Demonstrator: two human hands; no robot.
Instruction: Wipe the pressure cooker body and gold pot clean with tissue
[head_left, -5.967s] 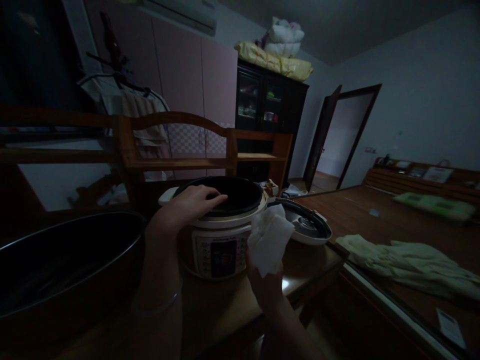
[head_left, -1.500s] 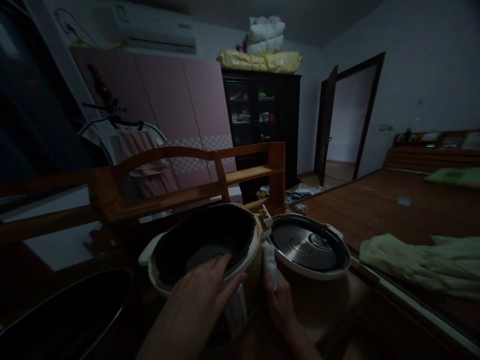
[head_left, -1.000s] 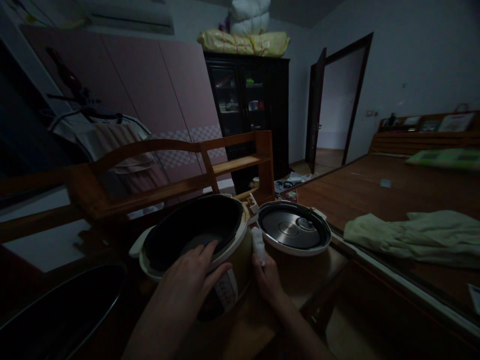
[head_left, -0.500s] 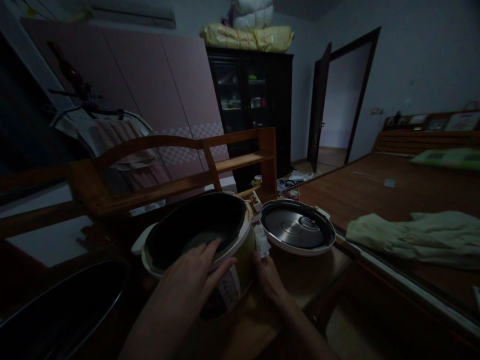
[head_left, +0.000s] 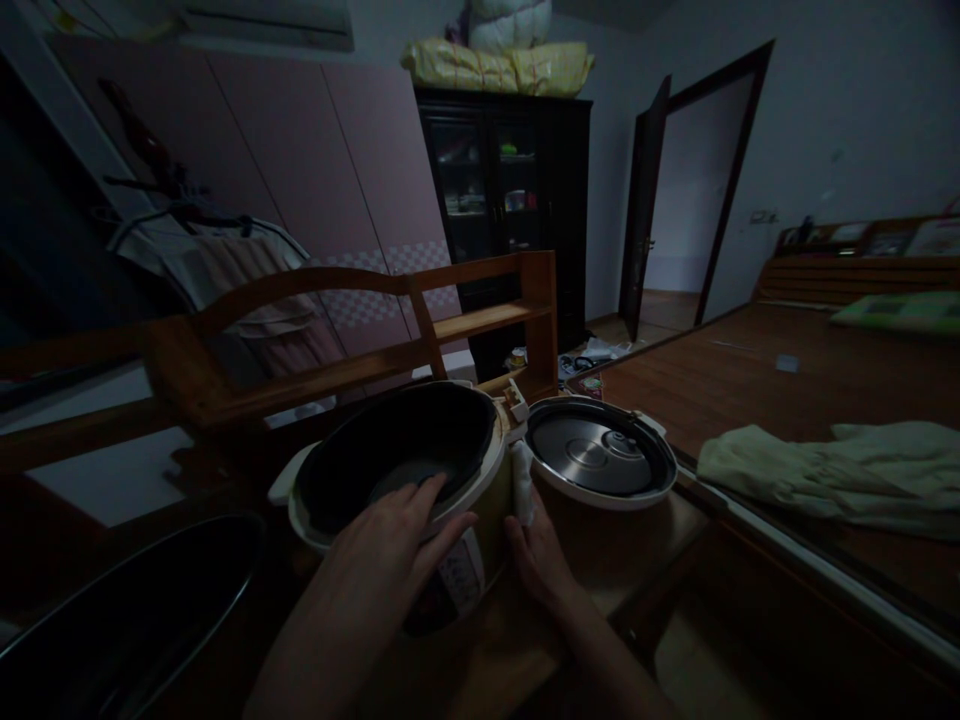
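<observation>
A rice cooker (head_left: pixel 491 505), or pressure cooker, stands with its top off and its dark inner pot (head_left: pixel 420 430) in view. My left hand (head_left: pixel 382 550) lies over its near rim, fingers stretched out toward the inside and thumb apart along the outer edge. On the cooker's right side, my right hand (head_left: pixel 536 550) is closed on a white cloth (head_left: pixel 523 485), or a wipe, pressed against the wall. The round lid (head_left: pixel 600 455) lies underside up just right of that hand, showing its metal plate and dark seal ring.
The cooker stands on a wooden tabletop (head_left: pixel 517 650). A large dark basin (head_left: pixel 135 610) occupies the lower left. Behind the cooker rises a wooden shelf frame (head_left: pixel 487 325). At right, a pale green cloth (head_left: pixel 817 480) lies on a brown wooden surface (head_left: pixel 697 385).
My right hand and the white cloth have moved up slightly along the cooker's side, and the cloth looks narrower. My left hand stays on the rim. The view has shifted slightly.
</observation>
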